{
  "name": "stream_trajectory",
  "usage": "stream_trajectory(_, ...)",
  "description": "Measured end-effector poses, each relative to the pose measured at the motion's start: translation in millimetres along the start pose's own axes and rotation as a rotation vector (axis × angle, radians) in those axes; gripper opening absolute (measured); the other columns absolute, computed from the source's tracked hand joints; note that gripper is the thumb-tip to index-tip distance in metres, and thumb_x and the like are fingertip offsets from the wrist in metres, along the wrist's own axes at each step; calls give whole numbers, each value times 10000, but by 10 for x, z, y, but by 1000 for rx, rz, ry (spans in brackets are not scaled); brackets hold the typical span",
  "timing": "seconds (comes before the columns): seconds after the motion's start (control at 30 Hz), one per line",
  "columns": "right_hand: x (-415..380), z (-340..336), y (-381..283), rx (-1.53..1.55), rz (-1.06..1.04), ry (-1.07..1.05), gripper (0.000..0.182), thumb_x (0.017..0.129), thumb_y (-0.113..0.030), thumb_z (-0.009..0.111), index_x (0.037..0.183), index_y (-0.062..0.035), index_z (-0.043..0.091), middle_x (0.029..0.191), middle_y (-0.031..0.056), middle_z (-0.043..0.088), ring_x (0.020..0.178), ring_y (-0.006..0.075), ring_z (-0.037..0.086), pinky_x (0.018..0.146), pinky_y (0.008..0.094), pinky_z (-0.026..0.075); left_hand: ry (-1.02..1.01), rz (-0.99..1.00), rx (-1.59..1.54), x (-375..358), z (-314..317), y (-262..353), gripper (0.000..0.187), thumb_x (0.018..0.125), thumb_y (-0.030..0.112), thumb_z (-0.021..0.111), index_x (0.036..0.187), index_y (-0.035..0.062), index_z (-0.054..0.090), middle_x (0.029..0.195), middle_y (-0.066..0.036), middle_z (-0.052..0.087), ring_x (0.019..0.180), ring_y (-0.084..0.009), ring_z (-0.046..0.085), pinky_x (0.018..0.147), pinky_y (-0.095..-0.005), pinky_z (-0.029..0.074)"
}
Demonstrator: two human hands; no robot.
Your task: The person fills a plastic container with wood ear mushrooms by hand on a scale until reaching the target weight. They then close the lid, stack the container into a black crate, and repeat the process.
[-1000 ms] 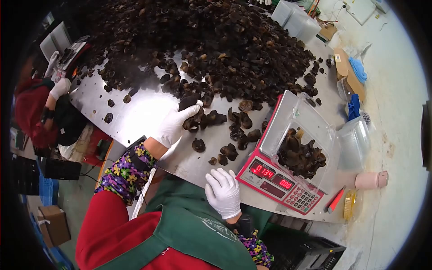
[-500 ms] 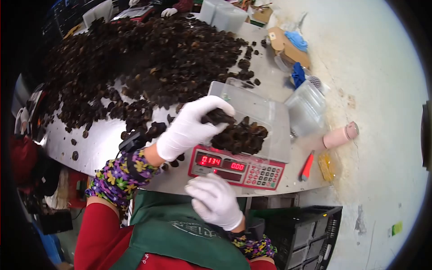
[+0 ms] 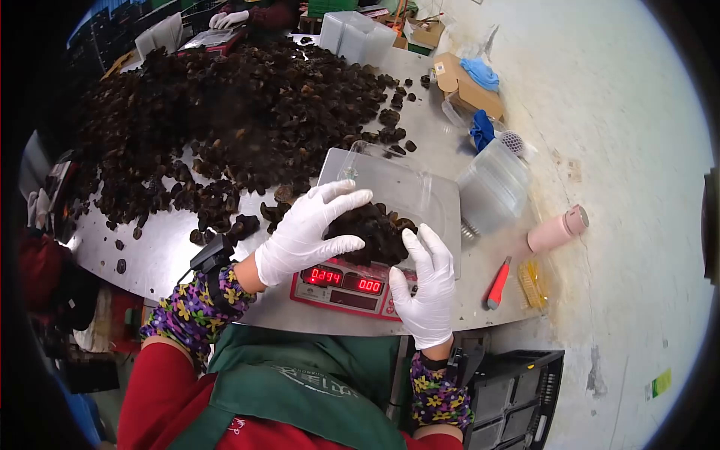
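A heap of dark, curled wood ear mushrooms (image 3: 367, 232) lies in a clear plastic box (image 3: 439, 202) on a red digital scale (image 3: 341, 298). Red digits read about 0.294 and 0.00. My left hand (image 3: 307, 232), in a white glove, is at the heap's left side with fingers and thumb spread. On the opposite side my gloved right hand (image 3: 427, 292) has its fingers apart, the tips at the heap's right edge. Neither hand grips a piece. The right hand covers most of the scale's keypad.
A large mushroom pile (image 3: 225, 112) spreads over the metal table (image 3: 262, 311). To the right are stacked clear boxes (image 3: 495, 184), a pink bottle (image 3: 559, 229), a red cutter (image 3: 498, 283) and a cardboard box (image 3: 469, 86). Another person's gloved hands (image 3: 229, 19) rest at the far side.
The dark clump from my left hand is now in the box, and that hand has opened. My right hand has risen to the heap's right side. The reading rose from 0.134.
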State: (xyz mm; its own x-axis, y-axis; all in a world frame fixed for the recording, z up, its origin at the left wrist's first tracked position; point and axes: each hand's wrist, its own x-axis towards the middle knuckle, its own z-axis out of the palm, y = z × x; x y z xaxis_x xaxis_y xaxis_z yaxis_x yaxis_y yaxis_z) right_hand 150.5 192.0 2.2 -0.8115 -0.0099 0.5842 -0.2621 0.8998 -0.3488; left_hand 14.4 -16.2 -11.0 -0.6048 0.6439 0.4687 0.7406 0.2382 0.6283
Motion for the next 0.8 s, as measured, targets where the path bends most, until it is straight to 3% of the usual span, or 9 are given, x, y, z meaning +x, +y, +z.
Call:
stream_trajectory(0.07, 79, 35, -14, 2, -36, -25, 617, 811, -142, 741, 1404, -121, 571, 1411, 188, 508, 1285, 395, 486, 1085, 492, 403, 9, -62, -44, -37, 24, 6, 542, 903, 265, 747, 1395, 102, 592, 1401, -184, 527, 1290, -354, 490, 1111, -427, 388)
stream_trajectory(0.2, 200, 112, 9, -63, -86, -37, 514, 818, -147, 736, 1319, -124, 620, 1350, 140, 558, 1249, 368, 513, 1073, 501, 402, 25, -95, -157, 50, 66, 16, 525, 892, 256, 756, 1377, 116, 611, 1362, -177, 548, 1259, -355, 509, 1089, -428, 407)
stream_trajectory(0.27, 222, 191, 105, -48, -92, -37, 444, 824, -147, 733, 1258, -129, 639, 1299, 113, 590, 1225, 347, 534, 1065, 503, 405, 8, 16, 10, 127, 75, 95, 521, 880, 256, 768, 1365, 132, 624, 1353, -181, 550, 1242, -363, 521, 1068, -425, 423)
stream_trajectory(0.33, 232, 226, 155, -76, -104, 37, 256, 847, -133, 720, 1097, -147, 667, 1137, 40, 668, 1143, 286, 596, 1051, 507, 409, -16, 34, 77, 155, 130, 103, 586, 865, 390, 770, 1378, 153, 615, 1400, -196, 516, 1297, -394, 474, 1096, -479, 384)
stream_trajectory(0.43, 274, 147, 140, -64, -45, 92, 218, 863, -125, 709, 1076, -156, 670, 1082, 23, 683, 1102, 268, 620, 1057, 522, 398, -1, 65, 135, 158, 174, 94, 664, 841, 487, 763, 1397, 166, 594, 1442, -200, 485, 1347, -412, 428, 1125, -524, 340)
stream_trajectory(0.57, 374, -109, 141, 73, 130, 234, 208, 856, -28, 701, 1055, -89, 683, 974, 85, 696, 942, 299, 673, 920, 431, 513, -26, 72, 307, 134, 170, 87, 720, 818, 558, 753, 1410, 188, 576, 1467, -184, 473, 1385, -409, 399, 1154, -568, 301)
stream_trajectory(0.6, 405, -152, 184, 48, 75, 300, 176, 881, 18, 685, 1048, -39, 677, 945, 100, 704, 868, 253, 695, 816, 348, 544, -73, 90, 360, 115, 201, 30, 722, 821, 582, 735, 1411, 197, 574, 1467, -169, 476, 1387, -402, 398, 1160, -588, 289)
stream_trajectory(0.7, 438, -276, 189, 233, 253, 320, 124, 931, 10, 666, 1053, -9, 667, 950, 78, 712, 852, 157, 680, 781, 296, 534, -138, 73, 353, 97, 250, -101, 727, 817, 587, 733, 1415, 208, 568, 1457, -161, 488, 1381, -390, 411, 1159, -591, 286)
stream_trajectory(0.8, 488, -302, 177, 517, 358, 297, 104, 963, -8, 651, 1064, 13, 666, 960, 57, 713, 860, 103, 653, 768, 250, 519, 74, 113, 298, 137, 122, 52, 748, 811, 562, 751, 1416, 165, 561, 1435, -162, 507, 1346, -380, 449, 1144, -541, 318)
